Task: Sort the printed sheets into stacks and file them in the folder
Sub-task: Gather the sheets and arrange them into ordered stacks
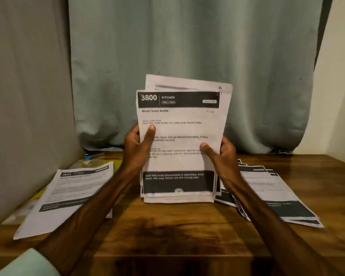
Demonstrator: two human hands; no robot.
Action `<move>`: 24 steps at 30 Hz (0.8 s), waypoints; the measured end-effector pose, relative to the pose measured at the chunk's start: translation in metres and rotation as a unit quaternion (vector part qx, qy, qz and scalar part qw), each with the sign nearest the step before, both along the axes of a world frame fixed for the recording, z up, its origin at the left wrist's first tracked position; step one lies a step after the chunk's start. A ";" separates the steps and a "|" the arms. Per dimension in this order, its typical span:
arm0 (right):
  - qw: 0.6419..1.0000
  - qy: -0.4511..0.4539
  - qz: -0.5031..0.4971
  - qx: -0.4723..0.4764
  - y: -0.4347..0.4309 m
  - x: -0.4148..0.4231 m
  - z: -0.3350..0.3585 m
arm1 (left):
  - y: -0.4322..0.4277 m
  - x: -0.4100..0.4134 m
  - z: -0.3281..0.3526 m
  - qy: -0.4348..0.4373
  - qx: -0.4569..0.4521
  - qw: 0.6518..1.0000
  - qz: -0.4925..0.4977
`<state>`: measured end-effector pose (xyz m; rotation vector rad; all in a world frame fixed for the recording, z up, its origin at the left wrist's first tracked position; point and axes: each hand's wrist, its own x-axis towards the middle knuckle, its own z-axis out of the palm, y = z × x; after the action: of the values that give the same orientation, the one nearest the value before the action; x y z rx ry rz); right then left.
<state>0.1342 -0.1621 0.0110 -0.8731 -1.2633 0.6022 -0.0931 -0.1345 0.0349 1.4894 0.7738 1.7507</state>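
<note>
— Where are the sheets right now?

— A thick bundle of printed sheets (179,148) stands upright near the middle of the table (167,232), its bottom edge resting on the wood. The front page reads "3800 KITCHEN" and "Wash baby bottle". One sheet behind it sits skewed, its top corner poking out toward the back right.

— And the hands?

— The left hand (136,147) is clamped on the bundle's left edge, thumb laid across the front page. The right hand (221,154) is clamped on the right edge, thumb also on the front, fingers wrapped behind.

— Anything else lying about?

— A pile on the left (68,194) lies flat near the table's left edge, its top page headed with a number that looks like "2652". It lies partly on something yellow (38,194), which may be the folder; I cannot tell. A fanned pile on the right (275,194) spreads loosely toward the right edge, just beside the upright bundle.

— Behind the table?

— A grey-green curtain (187,46) hangs along the back edge, and a small dark object (94,154) lies at the back left corner, too blurred to name.
</note>
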 end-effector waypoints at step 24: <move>0.980 0.057 -0.171 0.080 0.016 -0.022 0.088 | 0.015 0.015 0.065 -0.038 -0.017 0.991 0.126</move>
<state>0.1124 -0.1466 0.0994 -0.8825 -1.0128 0.2690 -0.0777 -0.1191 0.0995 1.3390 0.9818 1.9562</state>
